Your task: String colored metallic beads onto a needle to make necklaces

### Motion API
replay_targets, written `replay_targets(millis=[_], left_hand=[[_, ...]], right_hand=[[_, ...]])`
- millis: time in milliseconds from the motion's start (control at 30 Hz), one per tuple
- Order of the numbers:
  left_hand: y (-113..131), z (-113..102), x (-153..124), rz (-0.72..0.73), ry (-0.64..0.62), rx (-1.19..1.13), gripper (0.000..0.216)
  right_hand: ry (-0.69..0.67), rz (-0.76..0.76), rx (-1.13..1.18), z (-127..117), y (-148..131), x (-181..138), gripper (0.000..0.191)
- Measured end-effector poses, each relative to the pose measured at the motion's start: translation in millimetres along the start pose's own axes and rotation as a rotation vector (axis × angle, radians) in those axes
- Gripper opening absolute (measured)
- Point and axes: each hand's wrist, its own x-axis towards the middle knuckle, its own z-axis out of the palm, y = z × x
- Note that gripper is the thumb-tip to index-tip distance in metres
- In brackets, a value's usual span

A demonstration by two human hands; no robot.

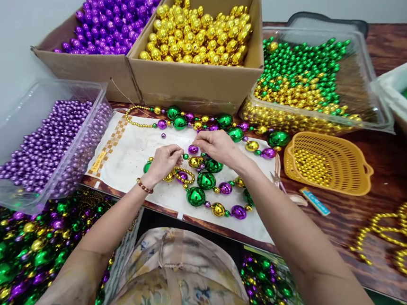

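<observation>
A person is handling a bead strand [206, 180] of green, gold and purple beads over a white cloth [129, 159].
The left hand [165, 161] and right hand [217, 146] are both pinching closed on the strand, either side of a purple bead [193, 149]. The rest is lying looped on the cloth on the counter [387, 174], just beneath the hands. A yellow basket [327, 163] is sitting to the right.

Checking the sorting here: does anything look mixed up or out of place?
Yes. The clear tray at right holds green and gold beads mixed, while the boxes and left tray each hold one colour. One small purple bead looks loose on the cloth, apart from the strand that the left hand and right hand pinch.
</observation>
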Motion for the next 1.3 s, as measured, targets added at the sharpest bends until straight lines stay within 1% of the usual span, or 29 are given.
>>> replay_targets(millis=[100,167,200,267,333,433,500,533,600,633,667,700,800,833,867,967,1033,1133,1200,1233,1300], left_hand=[[3,-3,0,0.1,-0.021,0.229,0.024],[7,-5,3,0.089,-0.062,0.268,0.025],[9,-5,4,0.051,-0.1,0.234,0.026],[12,-6,8,-0.07,-0.186,0.062,0.028],[13,-8,12,-0.202,-0.245,-0.171,0.026],[12,-11,16,-0.357,-0.264,-0.462,0.018],[11,-14,17,-0.415,-0.263,-0.602,0.013],[10,-15,17,-0.428,-0.264,-0.65,0.011],[10,-17,17,-0.427,-0.275,-0.671,0.01],[11,-18,17,-0.41,-0.28,-0.649,0.009],[13,-18,16,-0.384,-0.285,-0.611,0.009],[15,-18,15,-0.348,-0.289,-0.565,0.008],[22,-20,12,-0.186,-0.297,-0.418,0.007],[24,-20,11,-0.129,-0.301,-0.36,0.008],[26,-20,10,-0.069,-0.294,-0.291,0.009],[26,-20,8,0.133,-0.197,-0.017,0.012],[24,-18,8,0.26,-0.117,0.156,0.013],[20,-13,7,0.359,-0.052,0.262,0.015],[18,-10,6,0.383,-0.031,0.267,0.015],[17,-9,6,0.393,-0.02,0.262,0.015],[14,-8,5,0.408,0.016,0.243,0.015]], right_hand=[[0.013,-0.012,-0.026,2,-3,0,0.025],[0.041,-0.005,-0.055,5,-2,-1,0.023],[0.064,-0.002,-0.072,6,-2,-1,0.022],[0.126,-0.002,-0.108,7,0,-3,0.022],[0.181,-0.018,-0.127,7,0,-8,0.023],[0.223,-0.066,-0.102,5,-3,-22,0.023],[0.193,-0.113,-0.061,5,-7,-35,0.025],[0.151,-0.143,-0.04,5,-8,-41,0.025],[0.008,-0.213,0.009,6,-10,-49,0.024],[-0.061,-0.235,0.054,6,-10,-50,0.024],[-0.1,-0.232,0.125,7,-10,-49,0.023],[-0.107,-0.199,0.218,7,-9,-46,0.024],[-0.082,-0.002,0.513,6,-4,-27,0.033],[-0.114,0.052,0.572,5,-3,-19,0.034],[-0.177,0.087,0.609,4,-1,-11,0.033],[-0.405,0.13,0.687,0,2,8,0.018],[-0.524,0.155,0.734,-3,5,15,0.009],[-0.662,0.212,0.759,-4,8,22,0.014],[-0.724,0.253,0.758,-2,9,25,0.01],[-0.732,0.268,0.757,0,9,26,0.008],[-0.681,0.27,0.744,1,10,26,0.007]])
